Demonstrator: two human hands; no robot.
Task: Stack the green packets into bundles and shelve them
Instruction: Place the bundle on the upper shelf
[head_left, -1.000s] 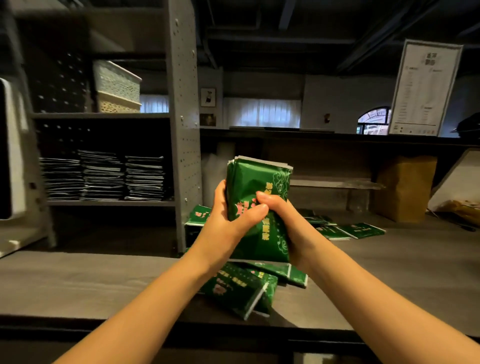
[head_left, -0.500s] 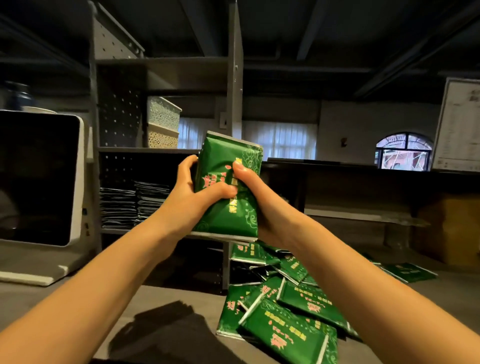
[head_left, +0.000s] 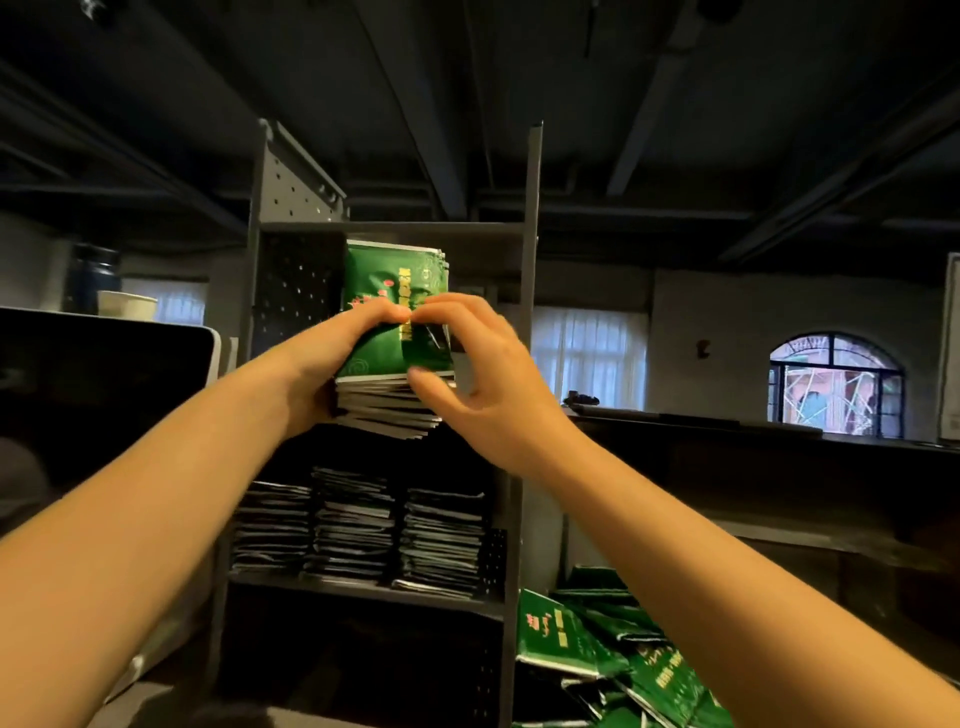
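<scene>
Our grip is a two-handed one, closed on a bundle of green packets. The left hand wraps its left edge with the thumb laid across the printed face. The right hand pinches the right side, forefinger on the face and thumb at the lower edge. The bundle stands tilted, face toward us, held up in the upper bay of the grey rack. Silver packet edges fan out just under the grip; we cannot tell whether they belong to this bundle or to a stack already lying there. Well below the grip, three shelved stacks sit on the lower shelf. Down and to the right of the grip lies a heap of loose packets. Off to the left stands a dark screen.

We judge that we are in the shelving step, the bundle at the bay but not yet let go. The next move calls for tipping it flat, sliding it in squarely and loosening both hands together so the packets do not splay.
</scene>
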